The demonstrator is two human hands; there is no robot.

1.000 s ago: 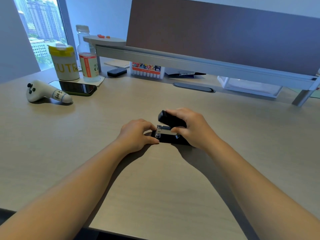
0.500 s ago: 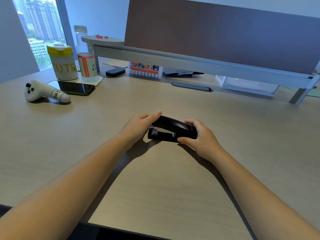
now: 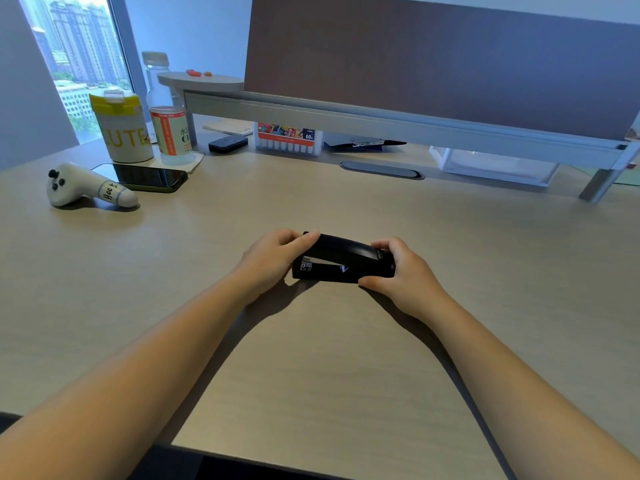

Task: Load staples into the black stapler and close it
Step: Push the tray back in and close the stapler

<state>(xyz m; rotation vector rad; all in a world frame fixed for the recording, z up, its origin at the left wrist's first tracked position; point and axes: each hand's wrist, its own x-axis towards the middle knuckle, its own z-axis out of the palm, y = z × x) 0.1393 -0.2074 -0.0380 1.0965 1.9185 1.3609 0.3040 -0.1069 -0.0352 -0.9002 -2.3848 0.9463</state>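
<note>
The black stapler (image 3: 341,259) lies flat on the wooden desk (image 3: 311,358), its top arm down over the base, with the metal nose showing at its left end. My left hand (image 3: 273,258) rests against that left end, fingers lying on the top arm. My right hand (image 3: 403,273) holds the rear right end between thumb and fingers. No loose staples are visible.
At the back left stand a yellow-lidded cup (image 3: 121,129) and a water bottle (image 3: 168,112), with a phone (image 3: 147,176) and a white controller (image 3: 83,187) in front. A marker box (image 3: 289,138) and a clear tray (image 3: 491,164) sit under the raised shelf (image 3: 381,116).
The stapler's top arm, raised a second ago, has come down onto the base. My right hand slid from the top arm to the rear end; my left fingers now lie on top.
</note>
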